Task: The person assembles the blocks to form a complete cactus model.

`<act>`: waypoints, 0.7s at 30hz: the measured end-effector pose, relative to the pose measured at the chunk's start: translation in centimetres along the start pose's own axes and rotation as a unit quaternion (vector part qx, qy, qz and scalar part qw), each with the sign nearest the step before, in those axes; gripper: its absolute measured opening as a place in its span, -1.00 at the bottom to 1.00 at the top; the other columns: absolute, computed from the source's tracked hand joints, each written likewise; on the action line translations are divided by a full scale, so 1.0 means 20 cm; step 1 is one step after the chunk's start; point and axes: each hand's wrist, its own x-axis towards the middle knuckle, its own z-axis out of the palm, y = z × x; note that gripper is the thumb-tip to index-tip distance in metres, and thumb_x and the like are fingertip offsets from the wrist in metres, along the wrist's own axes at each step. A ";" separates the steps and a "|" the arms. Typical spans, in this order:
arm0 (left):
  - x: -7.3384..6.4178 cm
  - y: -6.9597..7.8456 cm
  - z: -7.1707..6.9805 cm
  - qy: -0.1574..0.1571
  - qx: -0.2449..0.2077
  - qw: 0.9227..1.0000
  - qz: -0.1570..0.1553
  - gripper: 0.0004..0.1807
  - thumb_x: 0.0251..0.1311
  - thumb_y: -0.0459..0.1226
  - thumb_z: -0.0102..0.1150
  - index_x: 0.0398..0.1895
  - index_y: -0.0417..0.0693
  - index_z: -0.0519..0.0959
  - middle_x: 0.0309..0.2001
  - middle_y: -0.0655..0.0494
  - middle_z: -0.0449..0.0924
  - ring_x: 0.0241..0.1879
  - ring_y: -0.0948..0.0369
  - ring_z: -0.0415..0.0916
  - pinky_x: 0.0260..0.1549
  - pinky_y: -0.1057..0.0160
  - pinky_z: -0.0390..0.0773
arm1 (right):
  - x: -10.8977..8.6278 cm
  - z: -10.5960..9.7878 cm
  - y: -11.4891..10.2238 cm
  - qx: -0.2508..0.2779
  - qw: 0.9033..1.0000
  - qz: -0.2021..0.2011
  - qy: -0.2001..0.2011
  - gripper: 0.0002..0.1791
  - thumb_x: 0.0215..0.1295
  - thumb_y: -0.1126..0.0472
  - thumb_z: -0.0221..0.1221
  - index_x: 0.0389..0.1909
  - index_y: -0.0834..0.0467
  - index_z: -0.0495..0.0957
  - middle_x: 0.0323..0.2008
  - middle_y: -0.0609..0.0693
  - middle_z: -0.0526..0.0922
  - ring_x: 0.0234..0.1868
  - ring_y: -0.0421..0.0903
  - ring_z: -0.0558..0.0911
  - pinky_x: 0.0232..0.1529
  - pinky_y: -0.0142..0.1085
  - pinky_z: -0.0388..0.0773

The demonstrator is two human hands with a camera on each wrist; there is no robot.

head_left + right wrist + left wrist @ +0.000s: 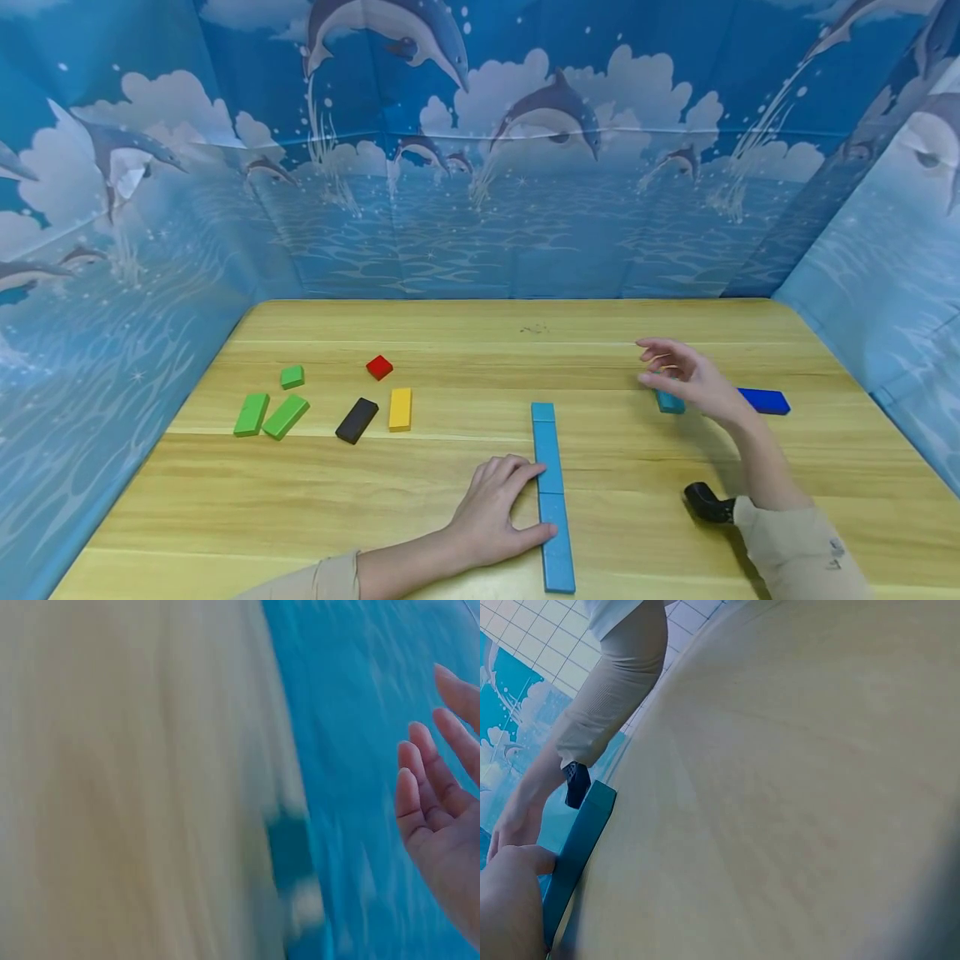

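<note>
My left hand [498,508] rests at the left side of a straight row of light blue blocks. Its index fingertip touches the middle block [550,446] and its thumb lies on the nearest block [557,558]; a short light blue block [543,412] forms the far end. In the left wrist view, the thumb meets the side of a blue block [585,832]. At the right, my right hand [693,383] hovers over a teal block [670,403], which it partly covers. The right wrist view shows that hand [450,802] with fingers loosely bent and nothing in them.
A dark blue block [767,402] lies beyond my right wrist. Left of the row are a yellow block [401,409], a black block [357,420], a small red block [379,367] and several green blocks [252,414]. A black curved object [708,502] sits by my right cuff.
</note>
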 end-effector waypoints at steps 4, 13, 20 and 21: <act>0.00 0.00 0.00 0.000 0.001 1.000 0.001 -0.30 0.09 0.22 -0.01 0.23 0.05 0.32 0.04 0.19 0.35 0.05 0.25 0.24 0.10 0.11 0.22 | -0.12 -0.16 0.06 -0.034 0.999 0.014 0.039 -0.47 0.29 0.30 0.07 0.28 0.20 0.23 -0.05 -0.15 0.39 -0.10 -0.24 0.41 -0.18 -0.57 0.35; 0.00 0.00 0.00 0.006 0.003 1.000 0.004 -0.30 0.08 0.22 0.01 0.23 0.05 0.33 0.04 0.19 0.35 0.05 0.25 0.24 0.09 0.11 0.22 | -0.37 -0.43 0.26 -0.070 0.994 0.041 0.071 -0.42 0.29 0.36 0.05 0.32 0.02 0.22 -0.06 -0.39 0.35 -0.16 -0.46 0.38 -0.31 -0.59 0.38; 0.00 0.00 0.00 0.006 0.003 1.000 0.005 -0.30 0.09 0.21 0.02 0.23 0.04 0.32 0.04 0.19 0.35 0.05 0.24 0.24 0.07 0.13 0.23 | -0.48 -0.52 0.38 -0.115 0.990 0.058 0.062 -0.44 0.27 0.33 0.08 0.30 0.09 0.23 -0.01 -0.48 0.30 -0.12 -0.52 0.29 -0.28 -0.63 0.28; 0.00 0.00 0.00 0.006 0.003 1.000 0.005 -0.30 0.09 0.21 0.02 0.23 0.04 0.32 0.05 0.19 0.35 0.05 0.24 0.24 0.07 0.13 0.23 | -0.49 -0.52 0.40 -0.122 0.989 0.067 0.058 -0.44 0.27 0.31 0.09 0.30 0.10 0.23 -0.01 -0.50 0.29 -0.13 -0.55 0.28 -0.29 -0.63 0.28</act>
